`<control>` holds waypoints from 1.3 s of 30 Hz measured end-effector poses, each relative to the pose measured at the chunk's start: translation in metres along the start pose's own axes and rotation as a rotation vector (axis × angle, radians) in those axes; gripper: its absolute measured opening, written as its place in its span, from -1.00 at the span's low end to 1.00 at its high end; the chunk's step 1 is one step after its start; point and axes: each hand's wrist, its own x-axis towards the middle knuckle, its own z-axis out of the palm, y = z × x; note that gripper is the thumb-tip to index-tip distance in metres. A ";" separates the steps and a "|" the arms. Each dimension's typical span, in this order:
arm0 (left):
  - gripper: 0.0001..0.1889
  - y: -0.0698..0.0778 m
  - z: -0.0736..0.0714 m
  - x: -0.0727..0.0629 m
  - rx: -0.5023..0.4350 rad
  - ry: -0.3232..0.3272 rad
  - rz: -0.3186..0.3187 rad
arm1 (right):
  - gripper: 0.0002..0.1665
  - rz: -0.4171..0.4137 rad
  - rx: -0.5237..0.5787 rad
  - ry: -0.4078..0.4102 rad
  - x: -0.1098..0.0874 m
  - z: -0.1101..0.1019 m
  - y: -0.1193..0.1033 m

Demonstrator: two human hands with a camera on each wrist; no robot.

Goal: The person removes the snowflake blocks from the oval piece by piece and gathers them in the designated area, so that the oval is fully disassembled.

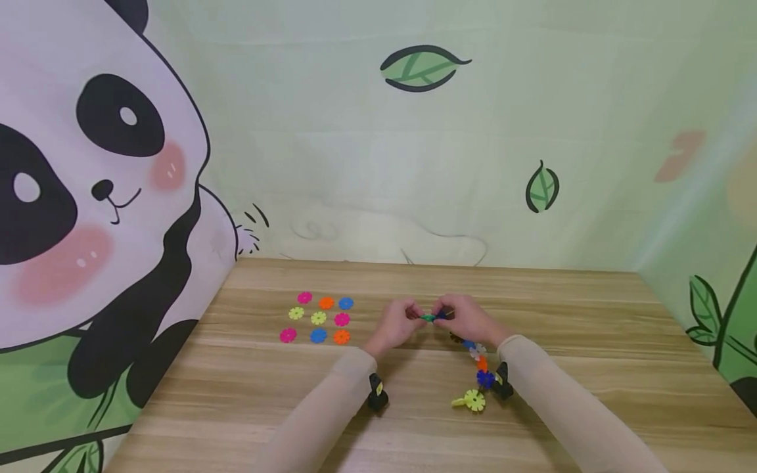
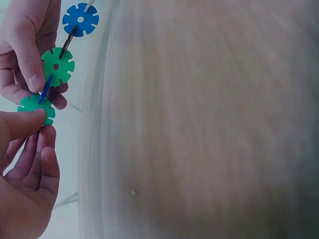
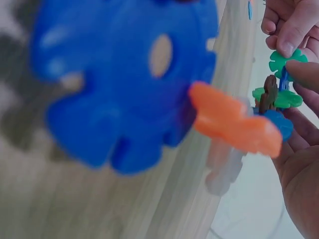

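From where I stand, the person's left hand (image 1: 397,323) has a narrow grip, thumb and fingertips pinching a green disc (image 1: 427,318) by its edge. Against it, the right hand (image 1: 467,320) is just as narrow, pinching a dark blue disc (image 1: 439,315) that meets the green one edge to face. Both hands sit just above the tabletop (image 1: 414,420).

The dark blue disc heads a chain (image 1: 482,363) of notched discs: another green, brown, blue, clear, orange and a second dark blue, trailing past the right wrist to a yellow disc (image 1: 475,401) near the person. Well apart, on the left, nine loose discs (image 1: 319,318) lie flat in three rough rows: pink, orange, blue and yellow.
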 end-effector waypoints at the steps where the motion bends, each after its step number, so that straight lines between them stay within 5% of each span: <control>1: -0.91 0.000 0.000 0.000 -0.002 0.005 0.002 | -0.87 0.001 0.003 -0.004 0.000 0.000 0.001; 10: -0.86 0.001 -0.004 -0.005 -0.039 0.034 0.040 | -0.84 0.064 0.046 -0.055 -0.005 -0.002 0.003; 21: -0.90 0.000 -0.003 0.000 -0.002 0.019 -0.024 | -0.88 0.082 0.031 -0.041 -0.007 -0.001 0.004; 39: -0.91 0.006 -0.002 0.000 0.018 -0.012 -0.014 | -0.86 0.032 -0.019 -0.023 -0.005 0.004 0.008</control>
